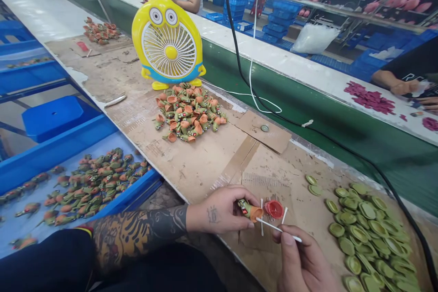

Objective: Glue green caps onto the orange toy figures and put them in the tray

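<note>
Between the thumb and fingers of my left hand is a small green and orange figure, its orange opening turned toward my right hand. My right hand pinches a white cotton swab, whose far tip meets the edge of the orange part. Just beyond the figure sits a small red cup holding red liquid. Other cotton swabs lie beside the cup on the cardboard. A pile of similar figures lies farther up the table.
A yellow fan stands behind the pile. Green oval pieces are heaped at the right. A blue tray with figures is at the left. A black cable crosses the right side. Two other people are beyond the green divider.
</note>
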A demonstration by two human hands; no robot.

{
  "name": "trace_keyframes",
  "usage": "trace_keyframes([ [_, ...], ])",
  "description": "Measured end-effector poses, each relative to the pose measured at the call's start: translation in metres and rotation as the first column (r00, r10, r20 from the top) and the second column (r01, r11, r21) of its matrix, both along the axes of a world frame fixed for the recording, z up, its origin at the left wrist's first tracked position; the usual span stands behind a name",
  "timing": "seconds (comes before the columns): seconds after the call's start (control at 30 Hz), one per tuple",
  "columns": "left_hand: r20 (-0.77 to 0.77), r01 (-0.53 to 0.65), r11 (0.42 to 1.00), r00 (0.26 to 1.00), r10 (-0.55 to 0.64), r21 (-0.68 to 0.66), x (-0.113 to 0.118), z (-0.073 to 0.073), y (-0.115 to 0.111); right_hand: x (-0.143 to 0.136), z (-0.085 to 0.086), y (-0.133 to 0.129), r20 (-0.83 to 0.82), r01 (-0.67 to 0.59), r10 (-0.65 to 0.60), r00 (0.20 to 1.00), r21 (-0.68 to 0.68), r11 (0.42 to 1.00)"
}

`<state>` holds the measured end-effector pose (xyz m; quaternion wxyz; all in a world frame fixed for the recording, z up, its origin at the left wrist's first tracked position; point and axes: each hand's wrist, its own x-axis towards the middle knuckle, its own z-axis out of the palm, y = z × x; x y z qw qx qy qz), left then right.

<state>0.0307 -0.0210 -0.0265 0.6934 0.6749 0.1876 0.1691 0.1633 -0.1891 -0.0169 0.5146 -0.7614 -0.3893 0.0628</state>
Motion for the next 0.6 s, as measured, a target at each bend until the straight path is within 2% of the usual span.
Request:
trace_keyframes([
  [0.2,-0.014,-0.021,0.998,1.0,0.022,0.066,0.0,0.002,0.0,0.001,0.003,-0.001,-0.002,0.008,-0.008,1.0,-0.027,1.0],
  [0.43,-0.007,-0.008,0.998,1.0,0.009,0.063,-0.001,0.002,0.0,-0.002,0.01,0.004,0.157,-0.022,0.026,0.987,-0.027,0.999],
  [0.6,-0.004,-0.012,0.997,1.0,0.013,0.075,-0.001,0.002,0.001,-0.006,0.011,0.005,0.143,0.001,0.004,0.99,-0.031,1.0],
])
